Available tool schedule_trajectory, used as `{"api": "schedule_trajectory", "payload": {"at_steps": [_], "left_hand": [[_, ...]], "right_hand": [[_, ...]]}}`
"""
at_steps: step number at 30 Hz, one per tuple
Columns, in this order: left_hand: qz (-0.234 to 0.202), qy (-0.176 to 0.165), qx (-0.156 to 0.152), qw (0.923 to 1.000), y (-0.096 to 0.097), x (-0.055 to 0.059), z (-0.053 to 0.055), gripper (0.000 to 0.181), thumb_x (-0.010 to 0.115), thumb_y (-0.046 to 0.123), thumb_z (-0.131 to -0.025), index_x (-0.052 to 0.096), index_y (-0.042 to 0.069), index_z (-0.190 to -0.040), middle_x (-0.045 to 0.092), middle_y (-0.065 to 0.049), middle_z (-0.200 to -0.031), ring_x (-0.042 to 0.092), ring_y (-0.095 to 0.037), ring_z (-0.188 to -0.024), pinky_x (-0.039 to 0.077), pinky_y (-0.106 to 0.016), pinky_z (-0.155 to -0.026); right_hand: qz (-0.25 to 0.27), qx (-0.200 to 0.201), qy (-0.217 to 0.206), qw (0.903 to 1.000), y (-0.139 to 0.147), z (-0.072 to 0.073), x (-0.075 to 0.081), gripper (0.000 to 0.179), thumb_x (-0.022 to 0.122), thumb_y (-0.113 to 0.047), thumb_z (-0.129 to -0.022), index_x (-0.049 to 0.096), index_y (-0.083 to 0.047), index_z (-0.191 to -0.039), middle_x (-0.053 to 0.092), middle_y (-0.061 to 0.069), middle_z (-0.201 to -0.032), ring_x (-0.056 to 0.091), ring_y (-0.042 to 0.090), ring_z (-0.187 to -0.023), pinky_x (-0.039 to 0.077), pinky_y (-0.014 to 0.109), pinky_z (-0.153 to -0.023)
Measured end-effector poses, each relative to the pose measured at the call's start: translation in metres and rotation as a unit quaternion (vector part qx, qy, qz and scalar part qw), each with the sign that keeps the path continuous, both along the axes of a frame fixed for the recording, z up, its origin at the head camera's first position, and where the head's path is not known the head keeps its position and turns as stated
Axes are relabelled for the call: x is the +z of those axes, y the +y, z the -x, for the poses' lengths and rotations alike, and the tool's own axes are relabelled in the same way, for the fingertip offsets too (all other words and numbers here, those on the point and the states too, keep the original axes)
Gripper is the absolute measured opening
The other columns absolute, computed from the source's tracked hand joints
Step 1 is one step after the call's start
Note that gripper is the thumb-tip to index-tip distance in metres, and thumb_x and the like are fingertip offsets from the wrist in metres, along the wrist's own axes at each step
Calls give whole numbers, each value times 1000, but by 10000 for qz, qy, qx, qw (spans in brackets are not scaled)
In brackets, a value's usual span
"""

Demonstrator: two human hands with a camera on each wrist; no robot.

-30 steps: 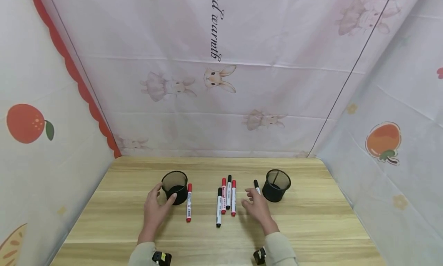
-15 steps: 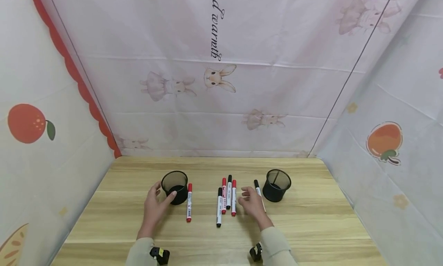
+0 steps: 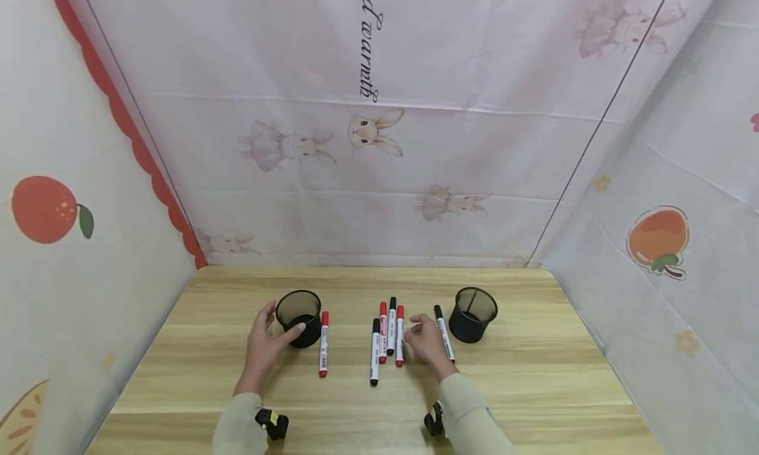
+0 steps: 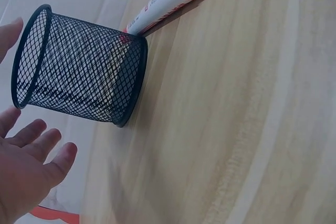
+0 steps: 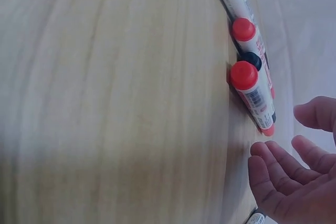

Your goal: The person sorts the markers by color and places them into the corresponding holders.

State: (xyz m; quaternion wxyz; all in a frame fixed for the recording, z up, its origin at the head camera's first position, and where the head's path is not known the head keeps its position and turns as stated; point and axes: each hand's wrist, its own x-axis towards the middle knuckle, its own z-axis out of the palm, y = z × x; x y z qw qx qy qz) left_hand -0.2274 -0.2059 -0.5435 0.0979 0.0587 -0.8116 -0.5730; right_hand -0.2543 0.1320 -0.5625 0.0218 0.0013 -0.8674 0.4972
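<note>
My left hand is spread around the near left side of a black mesh pen holder, its thumb overlapping the holder's front. In the left wrist view the fingers are parted beside the upright mesh wall. A red-capped whiteboard marker lies just right of that holder. My right hand, fingers loosely bent and holding nothing, hovers right beside the nearest red marker of a central group. Next to it lie a black marker, another red one and another black one.
Behind the right hand's outer side lies a black-capped marker, slightly slanted. A second mesh pen holder stands upright to its right. The wooden table is bordered by printed cloth walls at the back and both sides.
The right hand has moved left, away from the slanted black marker and towards the central group, uncovering that marker. The left hand stays at the left pen holder almost unmoved.
</note>
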Motion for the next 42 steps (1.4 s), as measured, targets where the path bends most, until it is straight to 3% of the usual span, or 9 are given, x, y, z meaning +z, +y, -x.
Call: {"api": "schedule_trajectory", "payload": {"at_steps": [7, 14, 30, 36, 42], "left_hand": [[-61, -140, -167, 9997, 0, 1, 5, 101, 79, 40, -72, 20, 9, -148, 23, -12, -150, 22, -32, -135, 21, -51, -105], [-155, -165, -295, 9993, -1, 3, 9, 99, 79, 31, -75, 16, 14, -149, 21, -11, -151, 19, -31, -136, 20, -53, -105], [-231, -184, -820, 9962, -2, -4, 18, 91, 72, 9, -78, 14, 6, -148, 21, -19, -149, 16, -35, -136, 12, -51, -108], [-488, -265, -1001, 9934, -3, 4, 24, 89, 68, 2, -79, 11, 3, -147, 20, -21, -147, 20, -36, -133, 16, -49, -107], [-1045, -275, -1275, 9859, 0, 20, 23, 87, 65, -7, -77, 11, -3, -145, 20, -27, -145, 18, -38, -133, 18, -52, -106]], "right_hand": [[-239, -6, -389, 9990, -4, 5, 4, 35, 68, -7, -80, 57, 3, -112, 59, 8, -85, 56, 21, -76, 49, 36, -65], [-269, 74, -418, 9987, -8, 9, 4, 36, 65, -3, -78, 55, 5, -112, 57, 8, -84, 54, 20, -72, 47, 33, -61], [-253, -199, -508, 9982, -18, 10, -8, 44, 66, 3, -73, 52, 7, -114, 53, 7, -76, 51, 18, -63, 45, 28, -53], [-229, -247, -683, 9971, -21, 15, -3, 43, 63, 0, -74, 50, 8, -115, 54, 8, -77, 52, 18, -64, 45, 29, -54], [-418, -226, -661, 9967, -25, 18, 0, 42, 65, 2, -73, 50, 9, -111, 54, 9, -75, 52, 19, -62, 46, 30, -53]]}}
